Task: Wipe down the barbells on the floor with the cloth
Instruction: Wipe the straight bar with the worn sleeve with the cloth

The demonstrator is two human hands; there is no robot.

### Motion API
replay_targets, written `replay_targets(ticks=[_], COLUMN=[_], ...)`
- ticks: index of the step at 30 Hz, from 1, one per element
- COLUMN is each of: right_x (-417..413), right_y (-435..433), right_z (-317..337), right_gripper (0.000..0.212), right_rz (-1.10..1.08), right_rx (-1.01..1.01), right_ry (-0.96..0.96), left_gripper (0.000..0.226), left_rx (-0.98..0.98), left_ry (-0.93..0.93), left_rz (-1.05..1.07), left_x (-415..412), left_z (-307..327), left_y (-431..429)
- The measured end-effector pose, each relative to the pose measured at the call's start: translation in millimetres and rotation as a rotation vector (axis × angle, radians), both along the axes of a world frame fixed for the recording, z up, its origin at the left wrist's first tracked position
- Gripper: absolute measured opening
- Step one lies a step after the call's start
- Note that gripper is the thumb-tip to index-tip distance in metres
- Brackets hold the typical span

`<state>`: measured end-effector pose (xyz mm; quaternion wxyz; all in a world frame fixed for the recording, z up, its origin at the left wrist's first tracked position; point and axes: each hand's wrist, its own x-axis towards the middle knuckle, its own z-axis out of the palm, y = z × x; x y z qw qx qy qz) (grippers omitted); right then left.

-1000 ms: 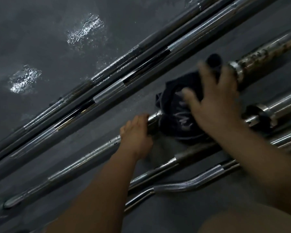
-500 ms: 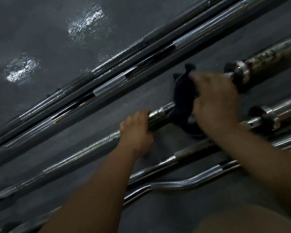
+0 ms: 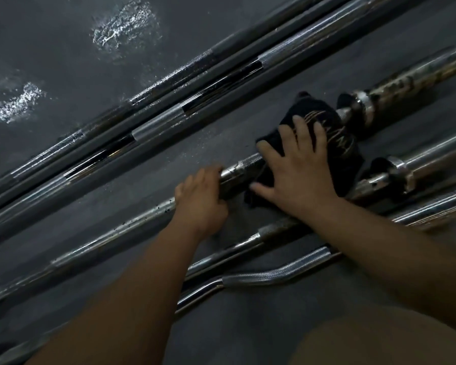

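The left hand [image 3: 200, 198] gripped the heavy-looking, rigid barbell [image 3: 111, 233] just beside the cloth [image 3: 334, 133]. The right hand [image 3: 298, 172], fingers spread, pressed that limp cloth onto it.

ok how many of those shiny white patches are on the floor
2. The upper patch lies near the top edge, left of centre; the left patch sits lower, near the left edge. More may lie outside the frame.

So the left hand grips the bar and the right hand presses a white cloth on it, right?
Almost. The head view shows the cloth is black, not white. The left hand does grip the barbell, and the right hand presses the cloth on it.
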<state>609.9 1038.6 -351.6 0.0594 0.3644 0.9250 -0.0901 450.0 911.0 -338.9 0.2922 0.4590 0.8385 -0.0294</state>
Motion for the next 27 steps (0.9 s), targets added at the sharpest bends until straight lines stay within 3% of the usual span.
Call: replay_targets(ticks=[3, 5, 6, 8, 11, 14, 17, 21, 22, 24, 27], right_x=[1.3, 10.4, 17.9, 32.2, 14.7, -13.9, 3.0, 32.6, 29.1, 4.9, -26.1], right_y=[34.0, 69.7, 82.4, 84.5, 32.0, -20.6, 3.9, 57.5, 47.0, 10.1, -18.5], right_z=[9.8, 20.4, 20.8, 9.0, -1.3, 4.8, 20.8, 7.2, 0.9, -3.6, 10.7], right_gripper=[0.041, 0.042, 0.048, 0.056, 0.036, 0.029, 0.034, 0.062, 0.061, 0.044, 0.029], right_rz=[0.192, 0.23, 0.199, 0.039, -0.158, 0.075, 0.254, -0.079, -0.134, -0.124, 0.118], right_rx=[-0.043, -0.185, -0.207, -0.029, 0.057, -0.08, -0.242, -0.051, -0.034, -0.07, -0.235], right_ry=[0.095, 0.217, 0.247, 0.172, 0.169, 0.34, 0.433, 0.205, 0.178, 0.29, 0.449], left_gripper=[0.071, 0.072, 0.072, 0.072, 0.07, 0.072, 0.071, 0.069, 0.07, 0.07, 0.058], left_rx=[-0.022, -0.02, -0.014, -0.011, -0.01, -0.029, -0.041, -0.013, -0.018, -0.031, -0.094], left_ry=[-0.023, -0.024, -0.021, -0.018, -0.007, -0.031, -0.043, -0.01, -0.01, -0.008, -0.034], left_rz=[-0.025, -0.036, -0.04, -0.046, -0.04, -0.028, -0.02, -0.036, -0.029, -0.019, -0.001], left_x=[1.8, 2.7, 2.6, 2.9, 6.0, 6.9, 4.7, 6.3, 7.0, 8.1, 10.1], left_z=[1.9, 1.3, 1.3, 0.6, 2.5, 4.1, 4.2, 1.4, 1.5, 4.3, 8.7], left_y=[-1.8, -3.3, -3.6, -2.9, -2.8, -2.7, -3.4, -4.4, -4.4, -3.2, -3.2])
